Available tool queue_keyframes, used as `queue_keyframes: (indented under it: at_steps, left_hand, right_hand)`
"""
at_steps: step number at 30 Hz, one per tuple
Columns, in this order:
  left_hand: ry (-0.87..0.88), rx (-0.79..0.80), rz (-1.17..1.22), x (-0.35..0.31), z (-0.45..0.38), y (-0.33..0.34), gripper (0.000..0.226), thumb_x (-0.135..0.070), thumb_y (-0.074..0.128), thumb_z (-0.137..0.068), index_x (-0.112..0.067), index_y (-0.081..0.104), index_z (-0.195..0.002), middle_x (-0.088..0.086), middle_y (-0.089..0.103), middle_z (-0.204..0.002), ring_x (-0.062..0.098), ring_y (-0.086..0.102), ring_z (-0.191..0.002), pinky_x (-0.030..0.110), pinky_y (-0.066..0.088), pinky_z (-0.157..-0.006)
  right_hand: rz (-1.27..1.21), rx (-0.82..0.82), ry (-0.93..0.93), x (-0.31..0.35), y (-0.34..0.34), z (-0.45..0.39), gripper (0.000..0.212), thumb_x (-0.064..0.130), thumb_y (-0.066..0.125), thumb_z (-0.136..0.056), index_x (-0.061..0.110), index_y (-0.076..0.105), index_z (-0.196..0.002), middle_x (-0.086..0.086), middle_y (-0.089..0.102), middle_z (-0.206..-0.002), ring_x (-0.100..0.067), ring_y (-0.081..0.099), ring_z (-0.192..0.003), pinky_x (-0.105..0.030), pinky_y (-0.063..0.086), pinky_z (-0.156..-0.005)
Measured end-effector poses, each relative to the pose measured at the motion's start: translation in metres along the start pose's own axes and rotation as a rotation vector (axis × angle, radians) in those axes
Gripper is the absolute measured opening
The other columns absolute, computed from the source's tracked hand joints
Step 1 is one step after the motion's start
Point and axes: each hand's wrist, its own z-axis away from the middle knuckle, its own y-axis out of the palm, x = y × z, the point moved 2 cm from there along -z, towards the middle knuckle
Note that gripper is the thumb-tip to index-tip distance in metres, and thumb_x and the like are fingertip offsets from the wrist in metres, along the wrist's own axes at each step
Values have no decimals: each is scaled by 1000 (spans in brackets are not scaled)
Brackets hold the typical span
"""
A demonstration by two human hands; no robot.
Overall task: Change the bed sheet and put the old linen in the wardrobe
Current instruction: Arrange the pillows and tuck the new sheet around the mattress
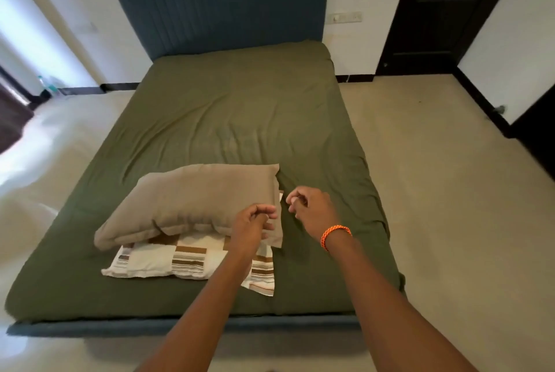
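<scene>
An olive green sheet (240,119) covers the mattress of a bed with a blue headboard (222,11). Near the foot of the bed a taupe pillow (192,200) lies across a white-and-brown striped pillow (186,260). My left hand (253,226) is at the taupe pillow's right end with its fingers curled; I cannot tell whether it pinches the pillowcase flap. Just right of that pillow, my right hand (309,208) hovers over the sheet with curled fingers and holds nothing. An orange band is on its wrist.
The bed's blue frame edge (90,326) runs along the front. Beige floor (450,191) lies on both sides of the bed. A dark door (435,11) stands at the back right, and a bottle (42,83) sits by the left wall.
</scene>
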Motion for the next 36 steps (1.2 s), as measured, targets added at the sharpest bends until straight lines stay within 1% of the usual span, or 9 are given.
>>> queue_keyframes:
  at_steps: [2, 7, 10, 14, 20, 23, 27, 30, 36]
  left_hand:
    - [-45, -15, -8, -4, 1, 26, 28, -14, 48, -111, -20, 75, -105, -2, 76, -104, 22, 72, -95, 28, 57, -77]
    - [-92, -74, 21, -3, -28, 87, 29, -14, 51, -109, -21, 77, -100, -4, 78, -98, 21, 73, -97, 33, 61, -86]
    - [-104, -75, 25, -8, -39, 119, 30, -15, 51, -110, -23, 79, -101, -8, 79, -94, 18, 74, -96, 32, 63, -86]
    - [-79, -79, 23, -29, -55, 161, 29, -16, 51, -109, -26, 78, -103, -10, 79, -98, 17, 74, -98, 36, 63, -91]
    - [-34, -190, 10, -57, -82, 223, 28, -13, 50, -108, -24, 75, -103, -7, 77, -96, 16, 72, -89, 29, 56, -77]
    - [-62, -259, 7, -59, -96, 265, 26, -13, 51, -108, -24, 74, -103, -7, 77, -97, 16, 73, -89, 26, 54, -75]
    - [-119, -361, 25, -66, -113, 344, 26, -13, 52, -107, -23, 75, -100, -3, 77, -97, 18, 73, -89, 22, 50, -70]
    - [-173, -384, 29, -73, -118, 405, 28, -11, 52, -106, -23, 76, -98, -4, 77, -96, 16, 72, -86, 18, 50, -65]
    - [-231, -405, 56, -82, -138, 504, 33, -2, 50, -102, -20, 76, -95, -1, 79, -92, 14, 71, -72, 25, 51, -61]
  right_hand:
    - [2, 32, -26, -7, -21, -10, 22, 20, 53, -96, 28, 70, -84, 14, 72, -74, -11, 70, -74, -43, 61, -76]
    - [45, 151, -103, -32, -58, -40, 26, 12, 54, -98, 25, 69, -82, 5, 73, -76, -12, 70, -72, -41, 61, -76]
    - [22, 140, -104, -52, -80, -60, 30, 11, 54, -98, 29, 68, -78, 3, 74, -76, -12, 72, -70, -42, 62, -75]
    - [32, 172, -112, -72, -116, -94, 28, 13, 56, -99, 29, 69, -79, 5, 75, -77, -7, 73, -70, -41, 64, -75]
    - [67, 274, -143, -109, -162, -148, 27, 12, 56, -97, 27, 70, -80, 6, 75, -75, -8, 72, -70, -43, 62, -76]
    - [54, 318, -166, -139, -185, -176, 27, 10, 55, -97, 25, 71, -82, 5, 75, -76, -8, 71, -69, -42, 61, -77]
    - [23, 439, -198, -188, -228, -213, 26, 19, 56, -96, 33, 70, -79, 12, 74, -78, -7, 71, -75, -43, 61, -78]
    - [62, 491, -220, -223, -268, -236, 25, 22, 56, -95, 35, 69, -78, 13, 73, -79, -6, 69, -78, -41, 60, -79]
    - [152, 577, -233, -273, -339, -279, 18, 19, 57, -94, 23, 73, -84, 9, 74, -82, -9, 68, -81, -37, 57, -79]
